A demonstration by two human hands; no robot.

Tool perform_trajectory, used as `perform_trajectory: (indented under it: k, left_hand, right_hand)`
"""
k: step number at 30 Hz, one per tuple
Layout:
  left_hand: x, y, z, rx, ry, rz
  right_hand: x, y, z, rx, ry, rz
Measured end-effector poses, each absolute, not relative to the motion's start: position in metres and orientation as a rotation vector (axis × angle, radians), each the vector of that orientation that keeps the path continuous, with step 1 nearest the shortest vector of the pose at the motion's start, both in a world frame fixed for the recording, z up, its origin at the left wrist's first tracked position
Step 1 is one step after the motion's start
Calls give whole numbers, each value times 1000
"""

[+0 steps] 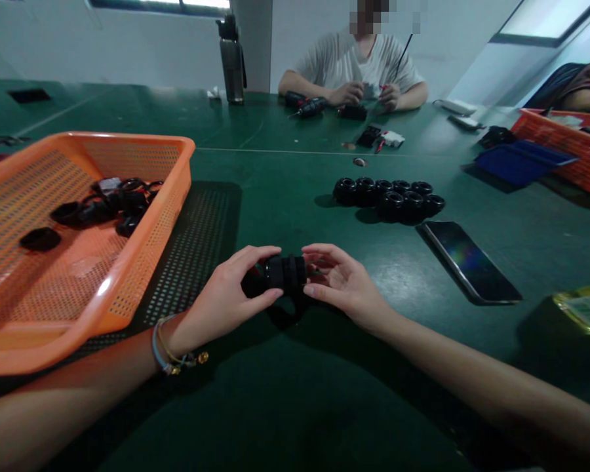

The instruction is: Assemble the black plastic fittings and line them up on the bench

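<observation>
Both my hands meet over the green table (285, 406) around a black ribbed plastic fitting (286, 272). My left hand (229, 298) pinches its left end between thumb and fingers. My right hand (337, 282) curls its fingers against the right end. A cluster of several similar black round fittings (388, 195) sits farther back on the table. An orange mesh basket (142, 242) at my left holds several loose black rings and parts (103, 206).
A dark phone (469, 261) lies flat to the right of my hands. Another person (356, 69) sits across the table, handling small parts. A metal bottle (232, 60) stands at the back. A blue tray (518, 160) and an orange crate (565, 144) are at far right.
</observation>
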State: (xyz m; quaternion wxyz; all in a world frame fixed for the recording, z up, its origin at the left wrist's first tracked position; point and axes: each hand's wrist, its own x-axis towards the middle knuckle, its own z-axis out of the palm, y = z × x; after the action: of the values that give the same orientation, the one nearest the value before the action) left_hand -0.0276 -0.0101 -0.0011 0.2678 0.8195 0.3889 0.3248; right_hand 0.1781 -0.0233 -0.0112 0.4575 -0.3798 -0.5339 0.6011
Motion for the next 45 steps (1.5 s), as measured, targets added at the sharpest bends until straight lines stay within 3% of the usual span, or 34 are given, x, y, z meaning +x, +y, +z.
perform_trajectory:
  k: [45]
  left_hand:
    - [-28, -10, 5, 2157, 1101, 798]
  right_hand:
    - [182, -24, -9, -1123, -1597, 1214]
